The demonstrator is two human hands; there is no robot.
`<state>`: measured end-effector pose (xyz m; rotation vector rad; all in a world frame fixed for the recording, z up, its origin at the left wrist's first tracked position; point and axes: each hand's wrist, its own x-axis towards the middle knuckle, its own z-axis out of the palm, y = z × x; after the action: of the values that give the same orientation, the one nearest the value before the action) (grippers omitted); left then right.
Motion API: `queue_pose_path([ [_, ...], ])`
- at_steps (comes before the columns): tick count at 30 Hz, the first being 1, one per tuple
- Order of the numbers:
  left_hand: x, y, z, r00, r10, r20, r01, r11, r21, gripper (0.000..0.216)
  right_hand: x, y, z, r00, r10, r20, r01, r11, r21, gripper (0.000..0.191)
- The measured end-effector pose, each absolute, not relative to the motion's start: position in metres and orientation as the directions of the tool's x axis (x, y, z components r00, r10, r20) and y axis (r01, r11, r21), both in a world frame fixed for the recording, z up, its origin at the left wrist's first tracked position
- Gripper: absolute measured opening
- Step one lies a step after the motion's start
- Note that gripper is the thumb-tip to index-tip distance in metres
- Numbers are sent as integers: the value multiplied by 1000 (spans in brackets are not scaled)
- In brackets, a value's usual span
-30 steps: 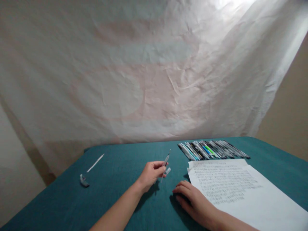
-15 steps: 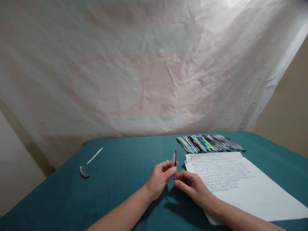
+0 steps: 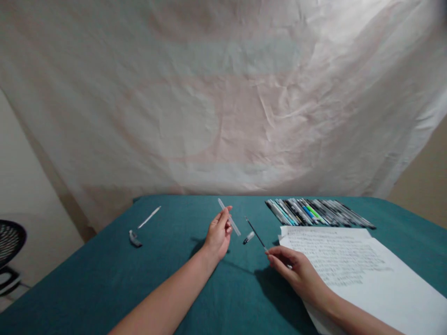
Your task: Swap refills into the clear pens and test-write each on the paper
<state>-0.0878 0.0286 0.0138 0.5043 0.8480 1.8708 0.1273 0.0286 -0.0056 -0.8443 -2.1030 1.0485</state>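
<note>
My left hand [image 3: 218,233] is closed on a clear pen barrel [image 3: 236,226], which slants down to the right above the table. Lower and to the right, my right hand [image 3: 296,270] pinches one end of a thin dark pen refill [image 3: 256,231]. The refill's tip points up and to the left, apart from the barrel. Between the two hands, a clear pen cap [image 3: 248,237] with a dark end lies on the green cloth.
A row of pens [image 3: 314,211] lies at the back right. Handwritten paper sheets [image 3: 377,288] lie under my right forearm. On the left are a white stick [image 3: 149,217] and a small grey-black object [image 3: 134,238]. A black chair-like thing [image 3: 10,242] stands beyond the table.
My hands have drawn apart, the left one up and leftward with the barrel, the right one holding the refill. The pen cap between them is now visible. The view has turned slightly left.
</note>
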Motion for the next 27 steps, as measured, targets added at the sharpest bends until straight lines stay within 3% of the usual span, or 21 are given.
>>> queue_pose_path([
  [4,-107,38,2,-481,863,-153,-731,-299,613,12,128,32,-9,-597,744,300,334,571,-749,28],
  [10,-110,39,-7,-500,842,-205,-744,-296,599,15,131,35,-11,-594,739,319,384,608,-695,29],
  [17,-107,37,-6,-491,854,-173,-729,-294,618,12,129,36,-11,-598,739,309,393,607,-691,30],
  [27,-95,31,-3,-451,891,-59,-611,-260,748,14,130,41,-8,-574,748,334,417,618,-667,28],
])
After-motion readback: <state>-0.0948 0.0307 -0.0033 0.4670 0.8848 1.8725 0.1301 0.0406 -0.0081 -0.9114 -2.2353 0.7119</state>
